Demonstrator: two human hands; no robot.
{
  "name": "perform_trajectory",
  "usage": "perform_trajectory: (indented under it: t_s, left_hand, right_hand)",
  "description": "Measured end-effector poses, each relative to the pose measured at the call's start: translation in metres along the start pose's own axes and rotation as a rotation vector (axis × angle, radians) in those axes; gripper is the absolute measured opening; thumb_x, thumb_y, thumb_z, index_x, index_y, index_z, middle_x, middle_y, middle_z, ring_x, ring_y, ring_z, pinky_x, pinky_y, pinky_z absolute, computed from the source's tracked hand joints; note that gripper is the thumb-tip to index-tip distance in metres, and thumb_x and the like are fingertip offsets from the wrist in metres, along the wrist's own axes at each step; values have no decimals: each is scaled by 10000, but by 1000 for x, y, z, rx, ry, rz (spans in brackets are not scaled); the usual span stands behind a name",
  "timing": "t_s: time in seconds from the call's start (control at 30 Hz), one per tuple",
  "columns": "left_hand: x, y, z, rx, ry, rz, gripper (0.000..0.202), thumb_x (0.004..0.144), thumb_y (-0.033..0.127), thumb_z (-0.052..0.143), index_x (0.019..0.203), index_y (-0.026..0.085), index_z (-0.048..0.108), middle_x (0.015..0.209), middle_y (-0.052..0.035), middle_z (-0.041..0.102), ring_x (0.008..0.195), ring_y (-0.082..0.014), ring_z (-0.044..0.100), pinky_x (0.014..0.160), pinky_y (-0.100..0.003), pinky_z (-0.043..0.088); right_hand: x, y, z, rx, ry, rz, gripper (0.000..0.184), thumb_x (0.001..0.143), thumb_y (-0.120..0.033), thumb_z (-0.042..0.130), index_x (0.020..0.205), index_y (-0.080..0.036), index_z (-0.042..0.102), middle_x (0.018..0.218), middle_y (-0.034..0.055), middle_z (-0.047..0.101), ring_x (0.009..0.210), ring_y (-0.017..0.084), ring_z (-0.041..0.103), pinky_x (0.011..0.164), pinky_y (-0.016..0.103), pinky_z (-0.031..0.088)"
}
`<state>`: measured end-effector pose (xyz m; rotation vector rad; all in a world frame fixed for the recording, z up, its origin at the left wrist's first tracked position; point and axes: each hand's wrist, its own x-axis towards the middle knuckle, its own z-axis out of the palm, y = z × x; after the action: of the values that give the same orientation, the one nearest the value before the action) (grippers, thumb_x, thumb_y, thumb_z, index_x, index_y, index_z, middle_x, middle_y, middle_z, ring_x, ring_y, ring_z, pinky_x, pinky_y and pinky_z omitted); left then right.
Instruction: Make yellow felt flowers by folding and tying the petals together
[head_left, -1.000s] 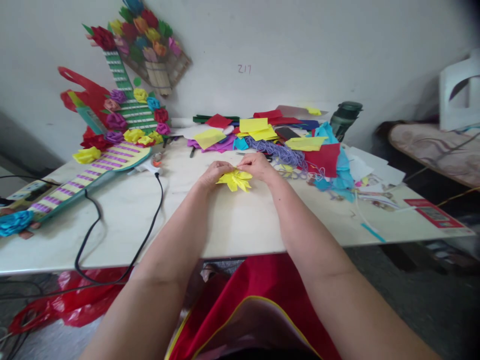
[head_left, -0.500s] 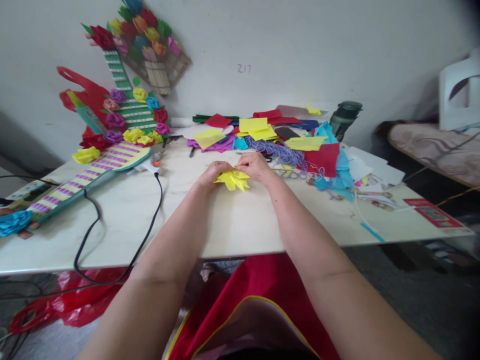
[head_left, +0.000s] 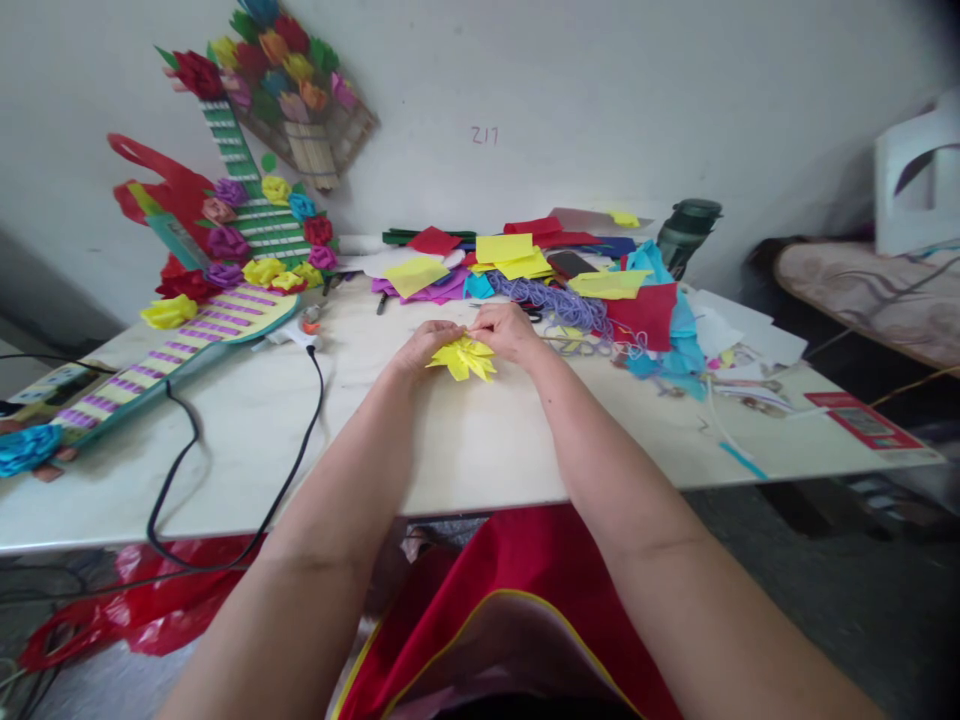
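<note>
A yellow folded paper flower [head_left: 465, 358] with pointed petals lies on the pale table [head_left: 480, 450] between my two hands. My left hand [head_left: 424, 345] grips its left side with curled fingers. My right hand [head_left: 506, 332] pinches its top right edge, thumb and fingers pressed together. Both forearms reach forward from the near edge of the table. Just beyond my right hand lies purple string [head_left: 559, 303] beside red paper [head_left: 649, 315] and blue paper [head_left: 679, 335].
Coloured paper sheets [head_left: 510, 250] pile up at the back by the wall. A decorated board with paper roses [head_left: 247, 240] leans at the left. A black cable [head_left: 225, 450] loops over the table's left half. A dark green bottle [head_left: 686, 230] stands at the back right.
The hands and flower have barely shifted; the fingers keep working the yellow paper in the same spot.
</note>
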<state>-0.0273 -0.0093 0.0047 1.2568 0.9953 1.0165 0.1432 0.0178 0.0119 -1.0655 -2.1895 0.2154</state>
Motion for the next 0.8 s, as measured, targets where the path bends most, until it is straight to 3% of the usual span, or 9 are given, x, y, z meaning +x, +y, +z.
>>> perform_trajectory:
  t_s: [0.27, 0.57, 0.8]
  left_hand:
    - [2, -2, -5, 20, -28, 48, 264, 644, 352, 752, 654, 143, 591, 530, 5, 572, 458, -116, 522, 495, -244, 358]
    - [4, -2, -7, 37, -27, 26, 258, 646, 337, 764, 643, 139, 598, 525, 1, 589, 452, -106, 521, 479, -231, 360]
    - [5, -3, -7, -13, -45, 9, 231, 632, 292, 769, 641, 133, 602, 522, -3, 582, 451, -110, 527, 481, -234, 381]
  right_hand:
    - [0, -3, 5, -1, 46, 66, 117, 747, -210, 652, 713, -175, 758, 814, 42, 719, 742, 154, 592, 719, 272, 451]
    - [-2, -9, -2, 186, 29, 152, 169, 767, -207, 571, 682, -135, 698, 666, 12, 622, 683, 131, 522, 671, 252, 392]
    - [-1, -6, -1, 110, -2, 180, 190, 779, -240, 582, 674, -146, 709, 682, 5, 610, 696, 129, 513, 677, 253, 378]
